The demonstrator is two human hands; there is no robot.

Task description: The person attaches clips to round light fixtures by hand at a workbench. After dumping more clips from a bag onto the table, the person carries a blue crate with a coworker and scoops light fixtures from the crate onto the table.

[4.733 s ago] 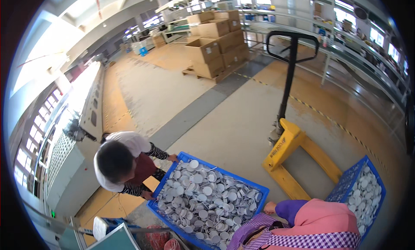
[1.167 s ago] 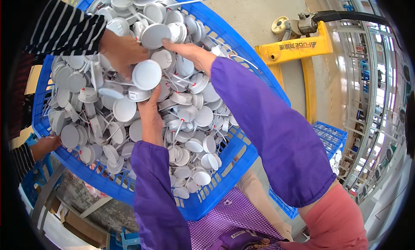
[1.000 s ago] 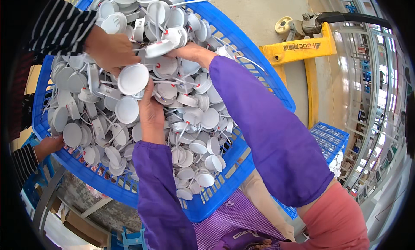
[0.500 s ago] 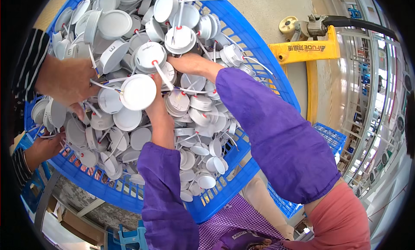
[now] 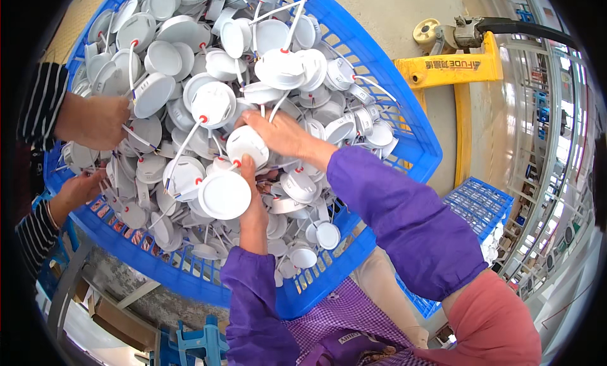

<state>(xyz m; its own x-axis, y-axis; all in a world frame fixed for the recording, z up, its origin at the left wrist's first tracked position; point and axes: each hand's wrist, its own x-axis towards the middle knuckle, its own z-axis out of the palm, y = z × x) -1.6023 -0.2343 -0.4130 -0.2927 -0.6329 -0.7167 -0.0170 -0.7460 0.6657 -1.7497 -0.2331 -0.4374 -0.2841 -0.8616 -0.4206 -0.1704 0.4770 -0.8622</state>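
Note:
A blue plastic crate (image 5: pixel 436 152) is heaped with round white downlights (image 5: pixel 163 57), each with a short white cable and a red spot where it enters. Over the near middle of the heap, my left hand (image 5: pixel 254 209) grips a downlight (image 5: pixel 224 195) with its broad flat face turned up. Its thumb reaches up to the rim of another downlight (image 5: pixel 246 144). My right hand (image 5: pixel 278 133) is closed around the far side of that second one, fingers curled down. The heap and the lights hide some of my fingertips.
At the left, a co-worker's two hands (image 5: pixel 95 120) in striped sleeves handle cables and lights in the same crate. A yellow pallet truck (image 5: pixel 442 72) stands beyond the right side. Another blue crate (image 5: pixel 478 204) sits at right, and a blue stool (image 5: pixel 201 344) at lower left.
Both my hands have come nearer to me, the left also shifting right with its downlight. My right hand has drawn back from deeper in the heap. Lights have shifted; the co-worker's hands moved slightly.

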